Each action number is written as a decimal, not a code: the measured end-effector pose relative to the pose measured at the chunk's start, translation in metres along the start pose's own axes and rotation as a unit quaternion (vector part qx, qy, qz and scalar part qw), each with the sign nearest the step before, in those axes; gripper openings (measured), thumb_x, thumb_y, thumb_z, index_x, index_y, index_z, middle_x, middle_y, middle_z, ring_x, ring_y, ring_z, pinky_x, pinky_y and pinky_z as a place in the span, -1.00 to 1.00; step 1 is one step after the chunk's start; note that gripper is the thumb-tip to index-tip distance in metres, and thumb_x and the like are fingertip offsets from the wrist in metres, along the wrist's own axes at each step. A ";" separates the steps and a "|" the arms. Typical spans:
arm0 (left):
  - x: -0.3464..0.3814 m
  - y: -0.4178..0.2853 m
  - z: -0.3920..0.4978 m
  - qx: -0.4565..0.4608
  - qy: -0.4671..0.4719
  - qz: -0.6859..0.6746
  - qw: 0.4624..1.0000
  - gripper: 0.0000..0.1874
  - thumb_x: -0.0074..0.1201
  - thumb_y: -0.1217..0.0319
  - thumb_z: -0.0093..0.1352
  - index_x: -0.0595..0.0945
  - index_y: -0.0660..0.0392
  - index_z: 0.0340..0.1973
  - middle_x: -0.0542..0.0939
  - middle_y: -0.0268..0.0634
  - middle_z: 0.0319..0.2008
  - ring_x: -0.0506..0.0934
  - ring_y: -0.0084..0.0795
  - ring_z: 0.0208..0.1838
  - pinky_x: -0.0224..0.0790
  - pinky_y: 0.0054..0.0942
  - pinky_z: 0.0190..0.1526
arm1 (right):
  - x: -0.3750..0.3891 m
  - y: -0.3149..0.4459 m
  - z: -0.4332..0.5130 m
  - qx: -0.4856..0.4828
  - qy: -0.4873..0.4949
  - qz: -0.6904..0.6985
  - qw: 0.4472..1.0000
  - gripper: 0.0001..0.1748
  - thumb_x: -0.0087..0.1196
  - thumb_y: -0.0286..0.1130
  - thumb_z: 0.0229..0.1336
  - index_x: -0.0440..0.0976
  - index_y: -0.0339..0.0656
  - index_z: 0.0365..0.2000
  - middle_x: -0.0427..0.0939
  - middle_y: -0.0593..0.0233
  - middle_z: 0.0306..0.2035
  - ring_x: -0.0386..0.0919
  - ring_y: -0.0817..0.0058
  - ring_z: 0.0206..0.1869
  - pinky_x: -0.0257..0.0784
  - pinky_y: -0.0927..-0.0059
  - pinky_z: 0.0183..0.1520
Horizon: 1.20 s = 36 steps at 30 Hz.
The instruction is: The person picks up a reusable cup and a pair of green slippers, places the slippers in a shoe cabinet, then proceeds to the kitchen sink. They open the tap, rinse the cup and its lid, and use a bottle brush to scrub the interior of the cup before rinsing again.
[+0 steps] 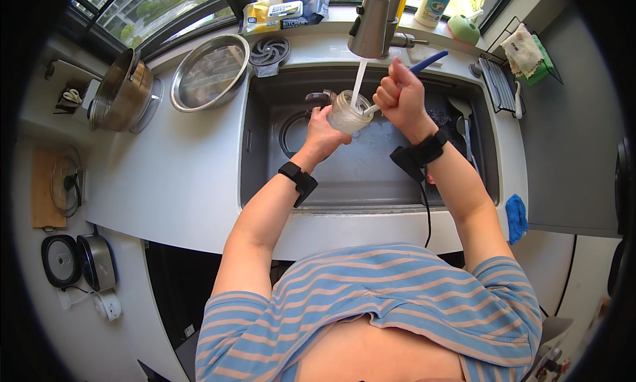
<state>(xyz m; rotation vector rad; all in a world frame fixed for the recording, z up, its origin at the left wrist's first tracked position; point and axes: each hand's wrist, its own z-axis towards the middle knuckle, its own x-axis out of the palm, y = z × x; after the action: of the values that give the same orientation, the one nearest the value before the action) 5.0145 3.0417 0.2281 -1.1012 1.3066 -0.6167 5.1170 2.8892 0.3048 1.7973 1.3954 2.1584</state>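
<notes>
Water runs from the metal faucet (373, 26) into a clear glass jar (348, 116), tilted over the grey sink (348, 183). My left hand (325, 133) grips the jar around its lower side. In my right hand (402, 96) is a brush or similar tool with a blue handle (430, 61); its pale shaft reaches into the jar's mouth, and its working end is hard to make out inside. Beyond my left hand, a dark-handled item (320, 98) with a round dark rim lies in the sink, partly hidden by the hand and jar.
Left of the sink stand a round steel basin (178, 84), a steel pot (130, 86) and a grey drain cover (270, 51). Kitchen wipes (285, 14) and a bottle (432, 7) are on the sill. Utensils (464, 128) lie at the sink's right; a blue cloth (516, 218) rests beside it.
</notes>
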 end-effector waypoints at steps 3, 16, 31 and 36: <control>0.000 0.001 0.000 0.014 0.023 0.026 0.999 -0.27 0.25 0.46 -0.25 0.49 0.25 -0.06 0.35 -0.10 -0.05 0.39 -0.13 0.01 0.32 -0.33 0.03 | -0.002 0.008 0.013 -0.070 0.051 0.027 0.996 -0.50 -0.17 -0.07 0.27 0.07 0.03 -0.76 -0.12 0.52 -0.85 -0.17 0.63 -0.81 -0.21 0.51 -0.66; 0.009 0.014 -0.002 0.044 -0.013 0.026 0.999 -0.33 0.25 0.46 -0.25 0.52 0.21 -0.12 0.35 -0.12 -0.08 0.41 -0.13 -0.03 0.30 -0.36 0.03 | -0.025 -0.008 0.013 0.080 -0.146 0.044 0.985 -0.52 -0.11 -0.07 0.23 0.09 0.03 -0.75 -0.12 0.55 -0.85 -0.18 0.63 -0.82 -0.22 0.53 -0.67; 0.011 0.017 0.001 0.042 -0.040 0.027 0.998 -0.30 0.26 0.45 -0.27 0.52 0.23 -0.10 0.38 -0.10 -0.11 0.43 -0.12 -0.04 0.31 -0.35 0.03 | -0.025 -0.009 0.016 -0.008 -0.151 0.013 0.988 -0.52 -0.16 -0.12 0.26 0.05 0.01 -0.75 -0.10 0.52 -0.85 -0.18 0.62 -0.81 -0.23 0.51 -0.67; 0.010 0.013 -0.003 0.031 -0.019 0.082 0.996 -0.25 0.26 0.45 -0.25 0.49 0.22 -0.04 0.34 -0.07 -0.02 0.40 -0.11 0.04 0.30 -0.34 0.06 | -0.023 -0.012 0.014 -0.019 -0.057 0.058 0.997 -0.50 -0.14 -0.10 0.24 0.06 0.03 -0.77 -0.12 0.53 -0.85 -0.19 0.62 -0.81 -0.23 0.51 -0.66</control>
<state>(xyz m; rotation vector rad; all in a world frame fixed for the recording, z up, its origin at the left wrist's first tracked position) 5.0115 3.0371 0.2126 -0.9396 1.3221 -0.5089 5.1304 2.8927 0.2784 1.9993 1.2474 2.0796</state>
